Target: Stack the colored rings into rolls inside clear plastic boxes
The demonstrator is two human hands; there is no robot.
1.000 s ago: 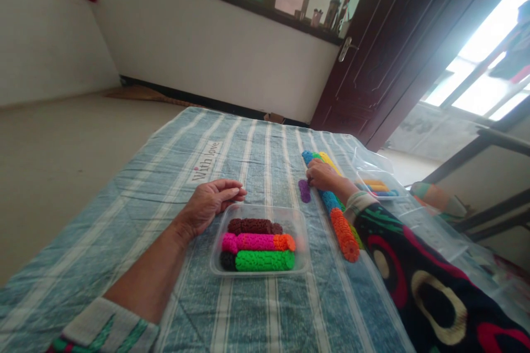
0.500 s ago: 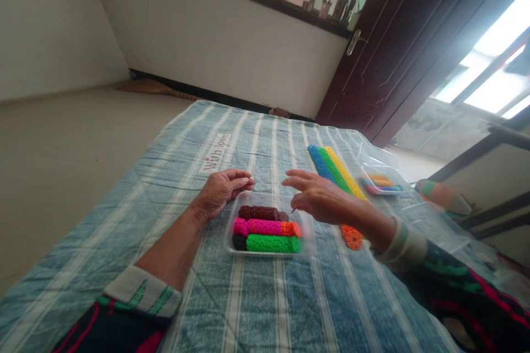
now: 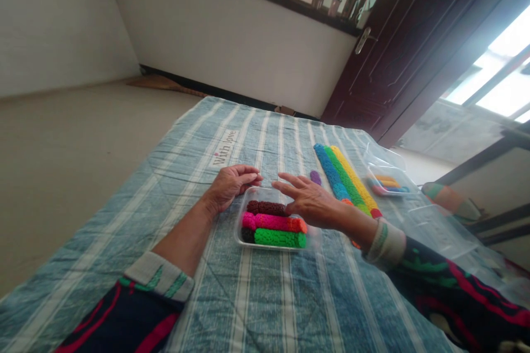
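Observation:
A clear plastic box (image 3: 271, 249) lies on the striped cloth, holding knobbly rolls of stacked discs. Inside are a brown roll (image 3: 265, 208), a pink roll (image 3: 275, 223) with an orange end, and a green roll (image 3: 280, 237) with a black end. My left hand (image 3: 232, 186) is at the box's far left corner, its fingertips pinched together; anything between them is too small to make out. Over the box's right side hovers my right hand (image 3: 310, 198), fingers stretched and apart. Its thumb is close to the brown roll's right end, which it partly hides.
Long blue (image 3: 331, 170), green (image 3: 343, 174) and yellow (image 3: 354, 176) rolls lie right of my right hand. A purple piece (image 3: 315, 177) sits beside them. Further right stands another clear box (image 3: 408, 190) with coloured pieces. A dark door (image 3: 372, 55) is behind the cloth-covered surface (image 3: 199, 187).
My right hand has shifted left over the box, towards the brown roll. The purple piece now shows beside the blue roll. My left hand keeps its pinch, and the view has turned slightly.

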